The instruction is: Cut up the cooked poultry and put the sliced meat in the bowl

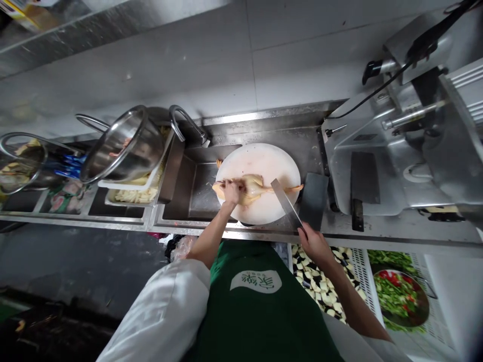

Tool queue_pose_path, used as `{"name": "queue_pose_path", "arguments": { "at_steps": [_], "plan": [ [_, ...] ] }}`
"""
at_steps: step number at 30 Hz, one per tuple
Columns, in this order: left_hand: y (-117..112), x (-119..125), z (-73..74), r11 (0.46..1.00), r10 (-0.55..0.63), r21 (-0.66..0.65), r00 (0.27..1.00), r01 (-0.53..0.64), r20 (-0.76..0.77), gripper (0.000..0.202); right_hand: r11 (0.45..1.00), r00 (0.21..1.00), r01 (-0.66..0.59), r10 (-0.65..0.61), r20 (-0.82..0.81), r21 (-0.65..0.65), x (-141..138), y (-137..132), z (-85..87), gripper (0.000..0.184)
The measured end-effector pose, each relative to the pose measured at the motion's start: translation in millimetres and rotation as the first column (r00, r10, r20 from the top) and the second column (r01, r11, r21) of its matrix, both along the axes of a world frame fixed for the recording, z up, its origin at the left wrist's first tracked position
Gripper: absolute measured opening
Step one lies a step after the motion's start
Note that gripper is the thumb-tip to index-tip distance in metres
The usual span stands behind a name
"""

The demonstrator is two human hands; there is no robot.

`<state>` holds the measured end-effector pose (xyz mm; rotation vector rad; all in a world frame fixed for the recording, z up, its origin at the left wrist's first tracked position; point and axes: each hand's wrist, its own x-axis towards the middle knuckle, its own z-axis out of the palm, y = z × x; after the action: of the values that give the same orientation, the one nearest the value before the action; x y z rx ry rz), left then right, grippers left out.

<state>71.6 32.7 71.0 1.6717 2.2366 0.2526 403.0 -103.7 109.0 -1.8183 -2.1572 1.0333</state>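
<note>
A pale whole plucked chicken lies across a round white cutting board set over a steel sink. My left hand is closed on the chicken's left end, pressing it to the board. My right hand grips the handle of a cleaver, whose blade angles up over the board and touches the bird near its right side.
A second cleaver lies on the steel counter to the right, by a meat slicer. Steel bowls and a tray of pale strips stand at left, beside a faucet. Below are crates of chopped eggplant and a bowl of greens.
</note>
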Motion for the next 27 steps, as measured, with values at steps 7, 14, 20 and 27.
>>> {"name": "queue_pose_path", "arguments": {
  "at_steps": [7,14,20,27],
  "plan": [
    [20,-49,9.5,0.978,0.194,0.078,0.981,-0.191,-0.022,0.026,0.978,0.97,0.029,-0.077,0.23,0.206,-33,84,22.2,0.054],
    [38,-44,17.1,0.94,-0.205,-0.272,0.978,0.205,0.03,0.051,0.963,0.912,-0.185,0.093,0.399,0.198,-78,205,-17.0,0.051],
    [42,-46,19.1,0.946,-0.233,-0.155,0.931,0.283,0.28,0.032,0.938,0.84,-0.283,0.143,0.523,0.198,-97,219,-35.0,0.044],
    [6,-77,16.0,0.956,-0.264,0.036,0.802,0.291,0.536,0.004,0.918,0.819,-0.306,0.12,0.561,0.251,-191,264,-4.8,0.036]
  ]
}}
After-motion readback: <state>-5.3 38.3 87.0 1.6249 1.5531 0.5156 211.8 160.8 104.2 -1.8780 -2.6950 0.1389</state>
